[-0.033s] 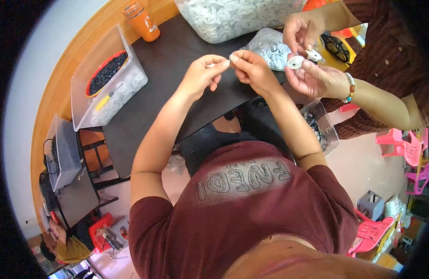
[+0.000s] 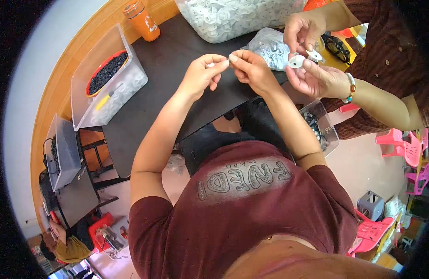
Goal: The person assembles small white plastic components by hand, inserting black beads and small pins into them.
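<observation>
Above the dark table, my left hand (image 2: 203,76) and my right hand (image 2: 254,72) come together fingertip to fingertip. Both are closed in a pinch. Between the thumbs and forefingers there seems to be a tiny piece, too small to name. A whitish bit (image 2: 210,65) shows within the curled fingers of my left hand. Beyond my right wrist lies a clear plastic bag (image 2: 269,49) of small pale grey parts. At its right, a co-worker's hands hold a white round disc (image 2: 296,62) and another white part (image 2: 313,56).
On the dark table (image 2: 151,88), a clear bin (image 2: 133,86) at left holds white parts and a red-rimmed bowl (image 2: 107,73) of black pieces. An orange bottle (image 2: 142,23) stands behind it. A large bin (image 2: 214,35) of white parts is at the back.
Hardly anything differs. My right fingertips have shifted very slightly, and the co-worker's disc has moved a touch to the right.
</observation>
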`<control>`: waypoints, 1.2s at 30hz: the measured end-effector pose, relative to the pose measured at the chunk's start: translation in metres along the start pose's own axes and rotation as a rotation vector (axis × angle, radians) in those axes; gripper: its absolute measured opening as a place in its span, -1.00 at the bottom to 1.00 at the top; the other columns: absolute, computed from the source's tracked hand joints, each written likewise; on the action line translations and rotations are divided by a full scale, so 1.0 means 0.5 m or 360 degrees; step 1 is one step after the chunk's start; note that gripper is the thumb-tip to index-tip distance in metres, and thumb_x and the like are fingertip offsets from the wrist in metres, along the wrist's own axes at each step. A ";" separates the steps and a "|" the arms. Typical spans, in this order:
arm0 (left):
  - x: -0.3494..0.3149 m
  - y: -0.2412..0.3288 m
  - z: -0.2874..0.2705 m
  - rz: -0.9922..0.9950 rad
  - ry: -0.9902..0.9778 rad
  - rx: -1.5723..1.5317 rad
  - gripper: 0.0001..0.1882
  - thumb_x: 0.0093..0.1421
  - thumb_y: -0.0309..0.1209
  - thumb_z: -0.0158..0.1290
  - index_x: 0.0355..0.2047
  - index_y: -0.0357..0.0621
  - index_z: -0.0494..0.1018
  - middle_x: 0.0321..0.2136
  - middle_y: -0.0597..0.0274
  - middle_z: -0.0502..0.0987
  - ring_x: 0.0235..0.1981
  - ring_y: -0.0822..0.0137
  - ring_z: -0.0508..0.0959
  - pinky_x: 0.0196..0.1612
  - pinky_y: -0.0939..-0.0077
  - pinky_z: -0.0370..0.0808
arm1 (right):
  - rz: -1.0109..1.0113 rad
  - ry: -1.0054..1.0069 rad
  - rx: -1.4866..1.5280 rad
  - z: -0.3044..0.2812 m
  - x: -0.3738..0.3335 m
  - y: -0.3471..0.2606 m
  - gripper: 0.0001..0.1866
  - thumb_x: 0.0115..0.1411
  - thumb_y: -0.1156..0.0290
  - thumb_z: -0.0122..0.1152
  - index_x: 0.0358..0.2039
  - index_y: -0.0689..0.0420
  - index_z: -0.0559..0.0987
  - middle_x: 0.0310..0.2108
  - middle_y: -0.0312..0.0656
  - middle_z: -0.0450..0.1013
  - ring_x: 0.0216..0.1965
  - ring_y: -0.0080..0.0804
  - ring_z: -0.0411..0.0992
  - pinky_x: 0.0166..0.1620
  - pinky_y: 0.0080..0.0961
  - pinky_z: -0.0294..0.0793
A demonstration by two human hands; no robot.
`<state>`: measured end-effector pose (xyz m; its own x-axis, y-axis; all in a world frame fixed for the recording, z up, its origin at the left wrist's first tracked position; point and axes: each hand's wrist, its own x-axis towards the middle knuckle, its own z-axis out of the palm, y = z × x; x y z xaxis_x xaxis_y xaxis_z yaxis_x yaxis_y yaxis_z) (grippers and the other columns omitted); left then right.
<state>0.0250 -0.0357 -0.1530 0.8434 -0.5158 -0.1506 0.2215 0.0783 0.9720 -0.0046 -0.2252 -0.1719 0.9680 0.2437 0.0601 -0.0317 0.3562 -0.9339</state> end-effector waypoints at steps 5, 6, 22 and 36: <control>-0.004 0.003 -0.003 0.0097 0.0081 0.0200 -0.79 0.26 -0.29 0.16 -0.22 -0.18 0.51 -0.66 0.42 0.38 -0.73 0.62 0.30 -0.71 0.74 0.23 | 0.0026 0.0043 0.0050 0.014 0.000 -0.002 -0.78 0.31 0.26 0.16 -0.37 0.15 0.51 -0.61 -0.43 0.30 -0.66 -0.72 0.14 -0.63 -0.70 0.01; -0.006 0.006 0.000 0.0099 0.0100 0.0215 -0.80 0.26 -0.30 0.15 -0.23 -0.17 0.51 -0.66 0.42 0.37 -0.74 0.63 0.29 -0.71 0.75 0.22 | -0.0020 0.0118 0.0023 0.018 -0.003 -0.006 -0.78 0.30 0.26 0.18 -0.36 0.16 0.52 -0.60 -0.42 0.33 -0.66 -0.72 0.17 -0.63 -0.71 0.04; 0.024 -0.022 -0.035 -0.0098 -0.0229 -0.0711 -0.60 0.37 -0.36 -0.09 0.12 -0.36 0.35 -0.11 0.02 0.52 -0.11 0.24 0.55 0.00 0.32 0.51 | -0.0206 0.0437 -0.0548 -0.002 0.003 0.023 -0.77 0.29 0.26 0.19 -0.29 0.20 0.53 -0.57 -0.39 0.45 -0.59 -0.71 0.34 -0.53 -0.66 0.31; 0.033 -0.040 -0.026 0.0153 -0.0214 -0.0603 -0.59 0.30 -0.46 0.07 0.13 -0.32 0.35 0.05 0.08 0.48 0.07 0.28 0.49 0.21 0.38 0.42 | -0.0456 0.0617 -0.0588 0.046 0.001 0.046 -0.80 0.29 0.35 0.17 -0.24 0.26 0.55 -0.47 -0.24 0.54 -0.54 -0.61 0.48 -0.49 -0.62 0.49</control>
<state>0.0409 -0.0347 -0.1771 0.8033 -0.5955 -0.0129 0.3303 0.4273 0.8416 -0.0107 -0.1960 -0.1850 0.9476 -0.1865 0.2595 0.2651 0.0055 -0.9642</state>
